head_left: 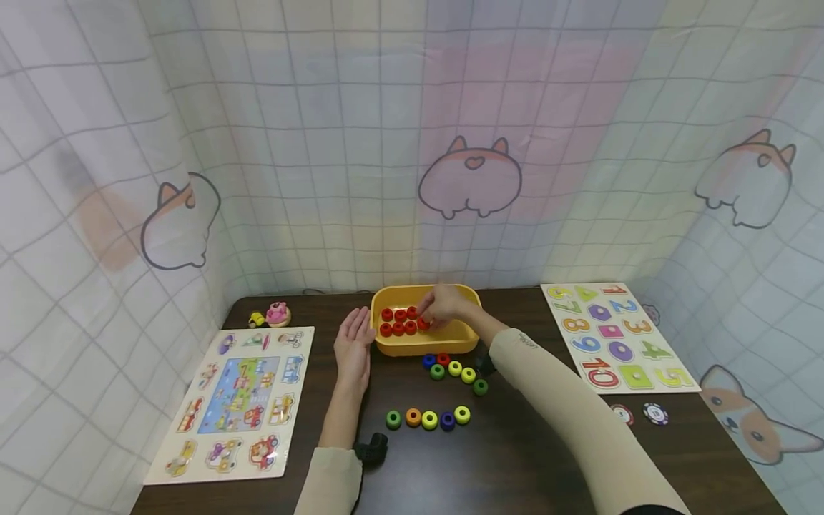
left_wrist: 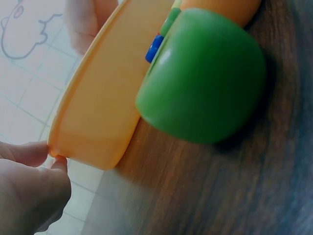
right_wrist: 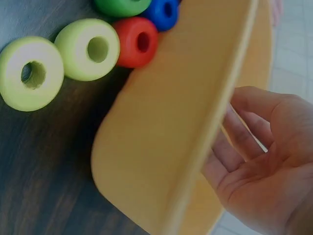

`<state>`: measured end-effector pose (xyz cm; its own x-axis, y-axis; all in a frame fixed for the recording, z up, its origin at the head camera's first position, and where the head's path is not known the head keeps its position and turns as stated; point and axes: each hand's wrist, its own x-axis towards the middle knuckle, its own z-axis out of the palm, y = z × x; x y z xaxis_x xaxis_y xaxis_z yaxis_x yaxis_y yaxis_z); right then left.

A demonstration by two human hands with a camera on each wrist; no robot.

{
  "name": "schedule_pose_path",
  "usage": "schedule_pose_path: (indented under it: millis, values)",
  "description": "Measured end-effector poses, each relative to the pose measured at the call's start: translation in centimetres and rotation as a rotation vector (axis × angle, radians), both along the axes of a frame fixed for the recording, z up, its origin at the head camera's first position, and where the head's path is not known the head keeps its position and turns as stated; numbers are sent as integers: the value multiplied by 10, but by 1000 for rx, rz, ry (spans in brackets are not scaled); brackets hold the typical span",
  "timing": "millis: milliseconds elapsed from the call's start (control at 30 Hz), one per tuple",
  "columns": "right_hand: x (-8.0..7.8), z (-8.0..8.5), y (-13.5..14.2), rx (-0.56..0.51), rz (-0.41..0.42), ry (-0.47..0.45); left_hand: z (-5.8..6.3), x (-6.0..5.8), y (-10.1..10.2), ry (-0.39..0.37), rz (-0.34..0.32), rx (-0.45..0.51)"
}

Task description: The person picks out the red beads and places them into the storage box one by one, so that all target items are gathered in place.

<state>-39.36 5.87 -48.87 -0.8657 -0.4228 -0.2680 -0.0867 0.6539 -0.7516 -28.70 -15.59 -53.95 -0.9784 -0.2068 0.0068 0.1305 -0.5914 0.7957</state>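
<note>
A yellow plastic basket stands at the back of the table, with red beads in two rows in its left part. My left hand is at the basket's left end; in the left wrist view its thumb and a finger pinch the rim. My right hand reaches down into the basket, fingers bent, and its fingertips hold a red bead at the right end of the rows. The basket wall hides those fingertips in the right wrist view.
Before the basket lie blue, red, green and yellow beads; nearer is a row with a green bead at its left. Puzzle boards lie left and right. Poker chips and small toys are at the sides.
</note>
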Motion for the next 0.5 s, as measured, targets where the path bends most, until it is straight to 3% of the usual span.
schedule_pose_path:
  millis: [200, 500]
  values:
    - [2, -5, 5, 37, 27, -5, 1, 0, 3, 3, -8, -24]
    - [14, 17, 23, -108, 108, -55, 0, 1, 1, 4, -2, -20]
